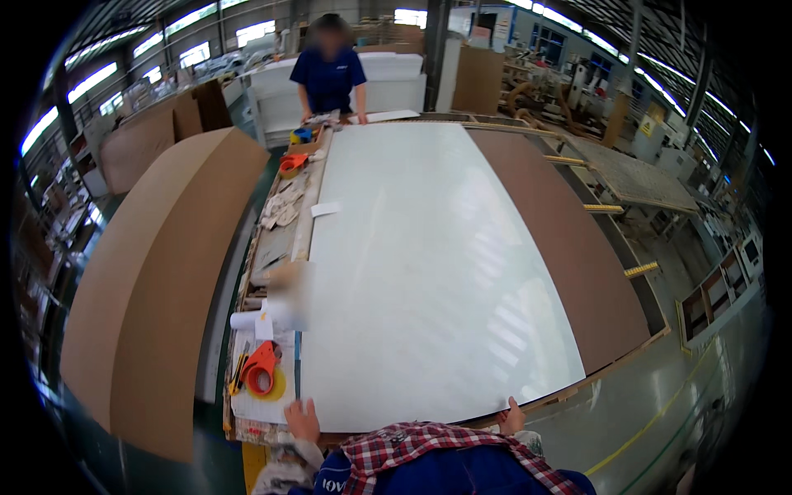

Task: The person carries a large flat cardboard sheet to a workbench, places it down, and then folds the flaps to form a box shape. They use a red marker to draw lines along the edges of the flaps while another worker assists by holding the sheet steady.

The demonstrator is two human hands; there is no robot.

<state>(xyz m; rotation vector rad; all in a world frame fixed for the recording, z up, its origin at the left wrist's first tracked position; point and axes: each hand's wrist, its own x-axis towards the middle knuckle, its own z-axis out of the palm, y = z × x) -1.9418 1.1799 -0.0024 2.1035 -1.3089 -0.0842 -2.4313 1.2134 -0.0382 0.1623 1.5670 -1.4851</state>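
Note:
A large glossy white sheet (412, 272) lies flat on a long workbench, stretching from my body to the far end. At its near left corner is my left hand (303, 421), with fingers spread and nothing held. My right hand (511, 417) rests at the near edge, towards the right; one digit points up and another lies apart from it, touching or close to the sheet's rim. Left of the sheet, nearest my left hand, an orange tape dispenser (259, 363) with a roll of tape lies on white paper, beside a yellow utility knife (239, 373).
A brown board (569, 247) lies along the sheet's right side. Another orange tape dispenser (292, 164) and gloves (283, 206) lie on the bench's left strip. Large brown panels (165, 289) stand at the left. Across the bench stands a person in a blue shirt (328, 78), hands at its far edge.

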